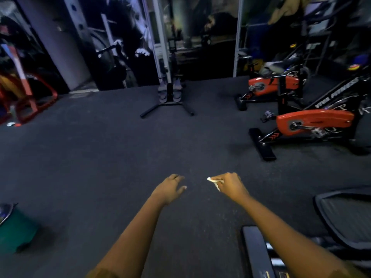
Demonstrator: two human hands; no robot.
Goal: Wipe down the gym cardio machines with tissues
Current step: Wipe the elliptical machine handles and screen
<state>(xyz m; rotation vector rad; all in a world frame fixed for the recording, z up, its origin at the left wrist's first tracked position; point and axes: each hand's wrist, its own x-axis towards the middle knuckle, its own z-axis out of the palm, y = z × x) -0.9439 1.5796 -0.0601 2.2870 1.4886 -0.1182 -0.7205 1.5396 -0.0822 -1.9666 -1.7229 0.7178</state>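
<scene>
At the lower left edge of the view, close to the person, stood a green box (16, 229) with a dark glossy thing on its top; what it held could not be seen. A little farther forward, above the dark floor (100, 147), the tissue (214, 182) was in the right hand (230, 185). It was a small white crumpled piece, with one end sticking out to the left and another hanging down. The right hand had its fingers curled round it, back of the hand up. The left hand (170, 187), near it but apart, held nothing, its fingers loose and a little spread, palm down. Both forearms were stretched forward. Farther away on the right stood the nearer bike (313, 122) and behind it the farther bike (273, 85), both red and black. By the far wall an upright machine (170, 91) stood.
</scene>
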